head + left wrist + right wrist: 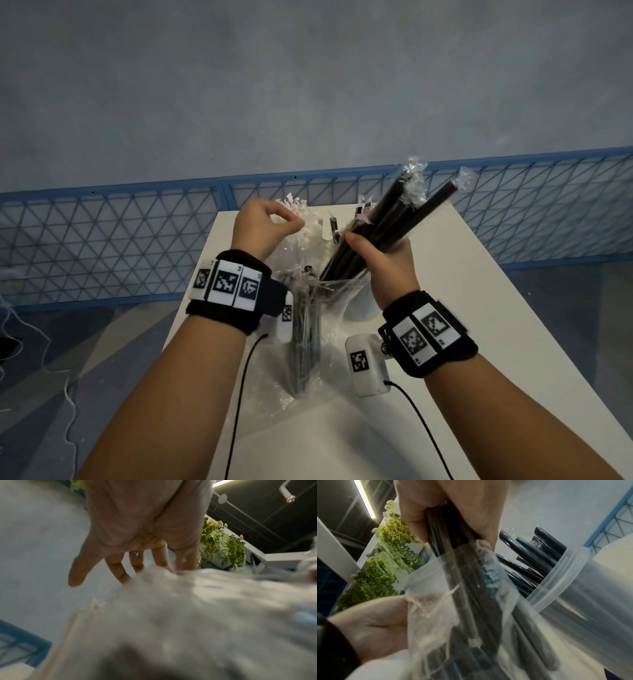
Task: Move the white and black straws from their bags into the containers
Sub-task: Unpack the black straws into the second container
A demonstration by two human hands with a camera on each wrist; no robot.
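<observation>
White counter [479,308] before blue mesh fence. Right hand [387,263] clamped on black straws [394,219], half out of bag [308,329]; left hand [260,226] pinching bag top. Advice: draw straight, anchor the bag.

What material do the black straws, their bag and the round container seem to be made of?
Black straws: probably smooth plastic, with glossy highlights.
Bag: thin clear plastic film; it crinkles and shows the straws through it.
Container: translucent, frosted-looking plastic with a moulded rim.
</observation>
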